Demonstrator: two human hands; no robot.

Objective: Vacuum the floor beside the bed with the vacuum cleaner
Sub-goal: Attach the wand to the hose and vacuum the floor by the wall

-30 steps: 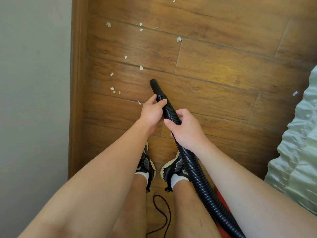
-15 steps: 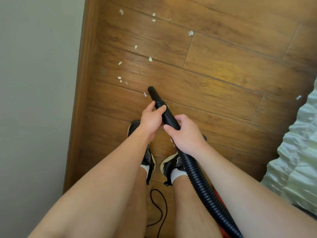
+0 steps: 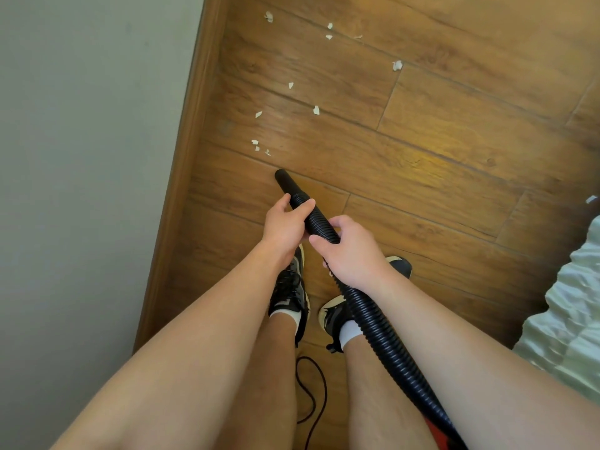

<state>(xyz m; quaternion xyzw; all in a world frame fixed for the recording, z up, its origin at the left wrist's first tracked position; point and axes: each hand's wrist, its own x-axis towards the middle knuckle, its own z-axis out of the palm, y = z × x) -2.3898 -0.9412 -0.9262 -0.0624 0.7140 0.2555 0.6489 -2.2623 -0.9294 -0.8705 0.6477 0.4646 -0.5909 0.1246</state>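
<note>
The vacuum cleaner showed mostly as its hose (image 3: 378,332): a black, ribbed, flexible tube that ran from the lower right of the view up between the person's forearms. It ended in a short, smooth black nozzle (image 3: 284,181), round at the mouth and narrower than the ribbed part. The nozzle pointed down at the wooden floor (image 3: 422,141), near the skirting board (image 3: 191,157), with its tip just short of the closest white scraps (image 3: 256,144). More scraps lay scattered farther up the planks.

The left hand (image 3: 284,228) gripped the hose where the ribs met the smooth nozzle, fingers curled round it. The right hand (image 3: 354,251) held it just behind, thumb laid across the ribs and fingers wrapped over the top. The two hands sat close together without touching.

A sliver of the red body (image 3: 435,430) showed at the bottom edge, under the hose. A thin black cord (image 3: 311,394) looped on the floor between the legs. The feet, in black shoes (image 3: 289,293) with white socks, stood beneath the hands. A pale, rumpled bed cover (image 3: 571,319) filled the right edge, and a plain grey wall (image 3: 81,157) the left
</note>
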